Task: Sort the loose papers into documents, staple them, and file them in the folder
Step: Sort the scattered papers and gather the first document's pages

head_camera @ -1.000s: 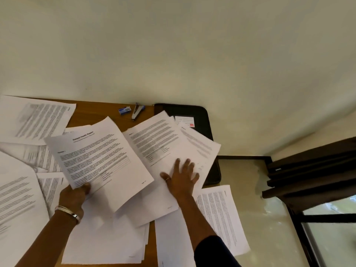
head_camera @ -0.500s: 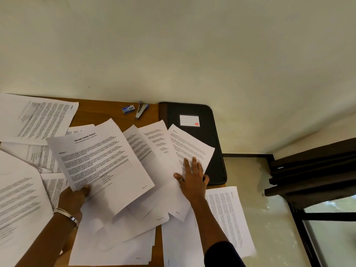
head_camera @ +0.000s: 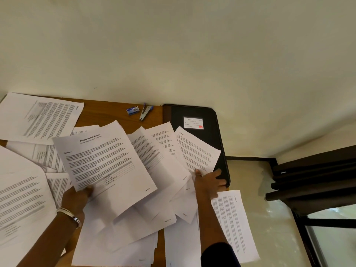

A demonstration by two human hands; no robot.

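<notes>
Loose printed papers cover a wooden table (head_camera: 107, 112). My left hand (head_camera: 77, 199) grips the lower left corner of a sheet headed "Sample Health Report" (head_camera: 104, 160) and holds it raised above the pile. My right hand (head_camera: 209, 183) lies with thumb and fingers spread at the lower edge of a printed sheet (head_camera: 196, 151) that overlaps the black folder (head_camera: 204, 112); its fingertips reach onto the folder. The folder lies closed at the table's far right corner. A small stapler (head_camera: 145, 112) and a blue staple box (head_camera: 133, 110) sit by the wall.
Several more sheets fan out between my hands and at the left. One printed sheet (head_camera: 233, 224) hangs over the table's right edge. A pale wall runs along the table's far side. Dark slatted furniture (head_camera: 312, 180) stands on the glossy floor (head_camera: 269, 228) to the right.
My right hand has slid right across the pile, fanning sheets apart, and now reaches the folder. The left hand keeps its grip on the health report sheet.
</notes>
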